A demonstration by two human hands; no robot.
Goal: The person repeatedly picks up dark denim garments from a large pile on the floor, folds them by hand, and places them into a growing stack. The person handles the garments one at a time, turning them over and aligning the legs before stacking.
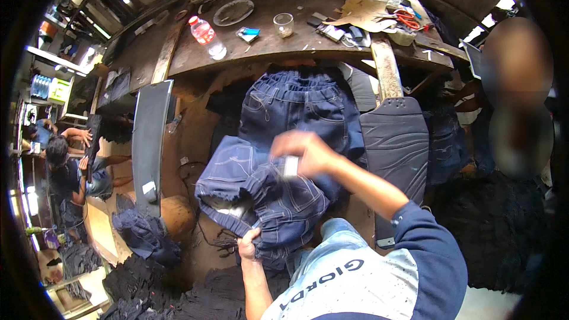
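Note:
A pair of dark blue denim trousers (pixel 278 201) with pale stitching lies bunched in front of me, its elastic waistband toward me. My left hand (pixel 249 244) is closed on that waistband, thumb on top. Above the same garment, my right hand (pixel 305 153) is blurred by motion, so its fingers cannot be read. A small white patch (pixel 290 166) shows just under it; whether the hand holds it, I cannot tell. Beyond, a second pair of dark denim trousers (pixel 296 106) with a gathered waist lies spread out, partly under the first.
A wooden table (pixel 267 44) ahead carries a water bottle (pixel 207 38), a glass (pixel 284 24), a plate (pixel 233 12) and red-handled scissors (pixel 407 19). Padded boards stand left (pixel 152 148) and right (pixel 394 142). Dark cloth (pixel 498 231) is heaped at right. Another person (pixel 71 160) sits far left.

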